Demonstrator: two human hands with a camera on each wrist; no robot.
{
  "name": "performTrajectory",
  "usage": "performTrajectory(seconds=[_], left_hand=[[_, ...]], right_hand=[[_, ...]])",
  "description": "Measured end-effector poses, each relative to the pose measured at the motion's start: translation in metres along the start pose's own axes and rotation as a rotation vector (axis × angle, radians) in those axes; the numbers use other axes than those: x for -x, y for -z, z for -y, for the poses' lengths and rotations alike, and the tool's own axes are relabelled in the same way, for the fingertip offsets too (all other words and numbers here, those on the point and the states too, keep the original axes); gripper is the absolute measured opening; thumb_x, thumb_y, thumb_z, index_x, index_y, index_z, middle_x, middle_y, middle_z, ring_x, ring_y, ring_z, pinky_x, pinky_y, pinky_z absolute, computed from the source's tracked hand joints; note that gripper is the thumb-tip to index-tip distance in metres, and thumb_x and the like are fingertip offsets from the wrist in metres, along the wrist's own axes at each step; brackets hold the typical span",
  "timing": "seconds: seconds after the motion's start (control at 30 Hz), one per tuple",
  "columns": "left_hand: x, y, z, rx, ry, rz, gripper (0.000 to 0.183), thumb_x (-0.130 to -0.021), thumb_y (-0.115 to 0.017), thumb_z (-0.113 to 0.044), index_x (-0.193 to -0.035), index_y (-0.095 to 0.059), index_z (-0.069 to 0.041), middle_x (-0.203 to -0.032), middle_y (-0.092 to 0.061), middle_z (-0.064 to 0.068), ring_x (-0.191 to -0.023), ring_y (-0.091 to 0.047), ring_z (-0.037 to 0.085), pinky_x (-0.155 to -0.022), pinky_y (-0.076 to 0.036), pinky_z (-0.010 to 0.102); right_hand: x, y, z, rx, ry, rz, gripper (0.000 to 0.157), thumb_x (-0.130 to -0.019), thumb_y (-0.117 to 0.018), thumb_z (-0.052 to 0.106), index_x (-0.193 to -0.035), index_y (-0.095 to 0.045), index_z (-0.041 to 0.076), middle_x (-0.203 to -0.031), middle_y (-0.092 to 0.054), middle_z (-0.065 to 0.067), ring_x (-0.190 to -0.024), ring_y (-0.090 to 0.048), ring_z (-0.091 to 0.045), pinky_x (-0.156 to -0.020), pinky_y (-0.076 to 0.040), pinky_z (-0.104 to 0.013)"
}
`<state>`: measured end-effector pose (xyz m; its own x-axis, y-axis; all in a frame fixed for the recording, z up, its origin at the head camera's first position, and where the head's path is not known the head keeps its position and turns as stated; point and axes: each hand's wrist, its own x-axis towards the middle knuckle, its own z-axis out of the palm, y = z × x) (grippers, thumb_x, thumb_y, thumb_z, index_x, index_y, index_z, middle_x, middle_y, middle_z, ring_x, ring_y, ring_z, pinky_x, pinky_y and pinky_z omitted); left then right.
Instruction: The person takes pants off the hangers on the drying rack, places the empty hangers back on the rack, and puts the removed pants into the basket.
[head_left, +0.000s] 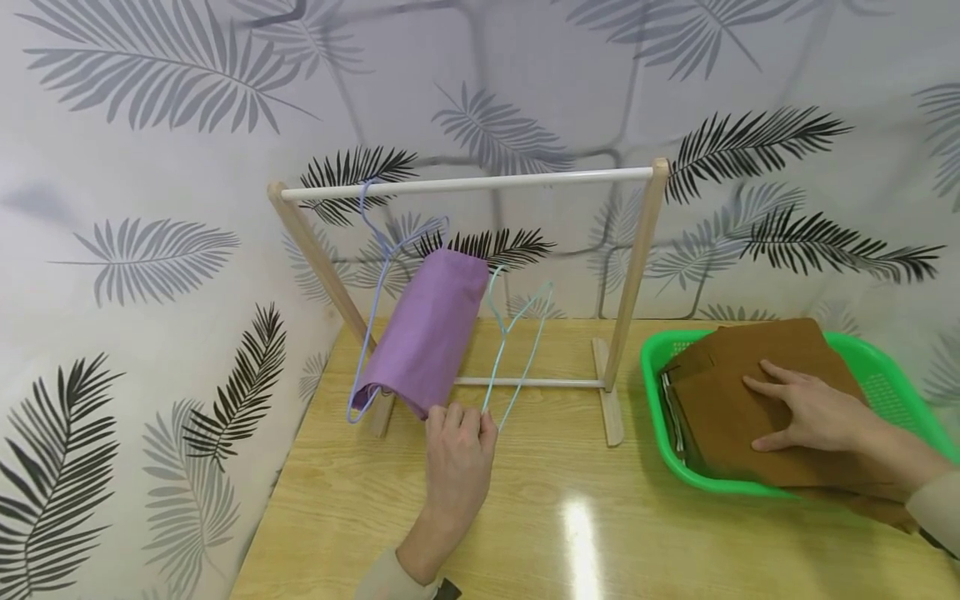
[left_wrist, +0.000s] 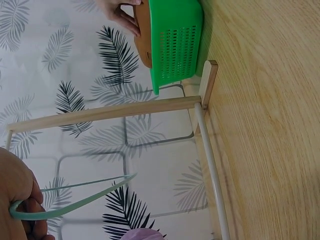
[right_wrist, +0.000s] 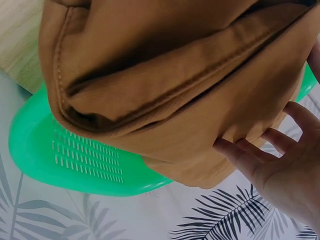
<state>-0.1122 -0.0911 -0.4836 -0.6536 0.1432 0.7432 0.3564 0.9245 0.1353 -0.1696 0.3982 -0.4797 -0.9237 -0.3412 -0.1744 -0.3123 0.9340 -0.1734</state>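
Note:
My left hand [head_left: 459, 454] pinches the lower end of a mint-green clothes hanger [head_left: 496, 367], its hook pointing away from me in front of the rack. In the left wrist view, the hanger's loop [left_wrist: 75, 205] passes between thumb and fingers. My right hand [head_left: 821, 412] lies with spread fingers on folded brown cloth [head_left: 780, 350] in a green basket [head_left: 678, 471]. Up close in the right wrist view, fingertips touch the stitched brown fabric [right_wrist: 200, 135]. Just beyond the left hand, a folded purple cloth [head_left: 431, 325] hangs over a lavender hanger [head_left: 381, 292] hooked on the rack.
A clothes rack with a white top bar [head_left: 480, 182] and wooden posts [head_left: 636, 275] stands on the wooden table [head_left: 540, 517]. Its foot [head_left: 609, 404] reaches toward the basket. Behind it is a leaf-patterned wall covering [head_left: 525, 75].

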Motion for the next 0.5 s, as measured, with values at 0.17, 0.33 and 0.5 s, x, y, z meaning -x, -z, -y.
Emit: performTrajectory(seconds=[0.17, 0.33, 0.5], left_hand=[[0.0, 0.001, 0.0, -0.009, 0.001, 0.006, 0.028, -0.082, -0.083, -0.003, -0.063, -0.062, -0.005, -0.062, -0.055, 0.003, -0.068, -0.04, 0.016, -0.066, -0.036, 0.025], [0.0, 0.0, 0.0, -0.013, 0.003, 0.002, 0.029, -0.083, -0.083, -0.004, -0.063, -0.062, -0.005, -0.062, -0.054, 0.003, -0.068, -0.04, 0.016, -0.066, -0.035, 0.026], [0.0, -0.001, 0.0, -0.013, -0.002, -0.003, 0.029, -0.082, -0.083, -0.003, -0.063, -0.061, -0.006, -0.061, -0.054, 0.003, -0.067, -0.039, 0.016, -0.065, -0.035, 0.025]], right_hand=[[-0.002, -0.005, -0.003, 0.016, 0.01, 0.004, 0.113, -0.069, -0.085, 0.07, -0.151, -0.053, -0.001, -0.156, -0.038, -0.044, -0.134, -0.041, -0.072, -0.097, -0.048, -0.074], [-0.004, -0.011, -0.008, 0.041, 0.01, 0.017, 0.114, -0.068, -0.084, 0.071, -0.151, -0.053, 0.0, -0.156, -0.038, -0.044, -0.133, -0.042, -0.072, -0.094, -0.05, -0.074], [-0.004, -0.016, -0.013, 0.054, 0.006, 0.037, 0.115, -0.067, -0.084, 0.072, -0.15, -0.054, -0.001, -0.155, -0.038, -0.045, -0.131, -0.041, -0.074, -0.09, -0.051, -0.074]])
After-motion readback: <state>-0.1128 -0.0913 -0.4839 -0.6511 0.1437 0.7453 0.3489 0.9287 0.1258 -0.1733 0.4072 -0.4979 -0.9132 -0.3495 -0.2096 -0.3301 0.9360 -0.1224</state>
